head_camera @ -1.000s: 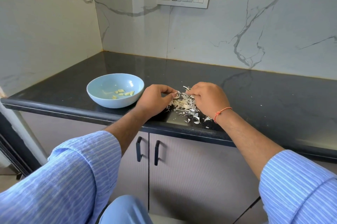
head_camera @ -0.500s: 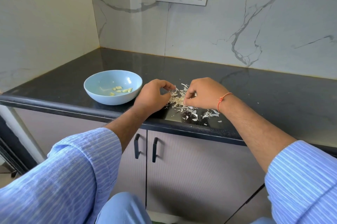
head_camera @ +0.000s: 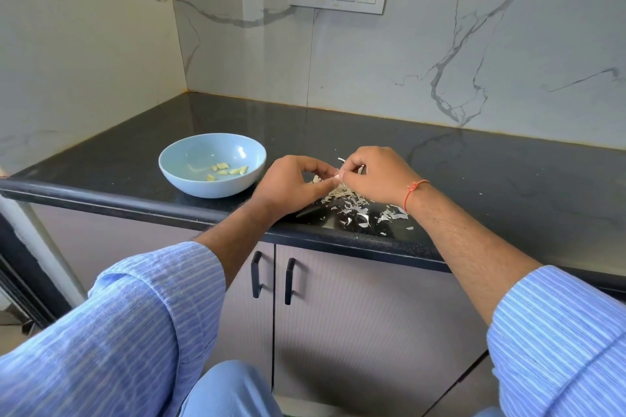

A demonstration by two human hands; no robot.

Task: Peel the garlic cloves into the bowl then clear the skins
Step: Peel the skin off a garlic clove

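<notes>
Left hand (head_camera: pixel 291 184) and right hand (head_camera: pixel 376 176) together pinch one garlic clove (head_camera: pixel 336 177), partly skinned. Peeled cloves (head_camera: pixel 227 169) lie in the bowl (head_camera: pixel 176 172) left of the grip; skins (head_camera: pixel 352 206) beneath remain uncleared

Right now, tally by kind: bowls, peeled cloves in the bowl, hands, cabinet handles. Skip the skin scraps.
Bowls: 1, the light blue bowl
Peeled cloves in the bowl: about 5, small and partly clumped
Hands: 2, the left hand and right hand, both pinching one clove between them
Cabinet handles: 2
Total: about 10
</notes>
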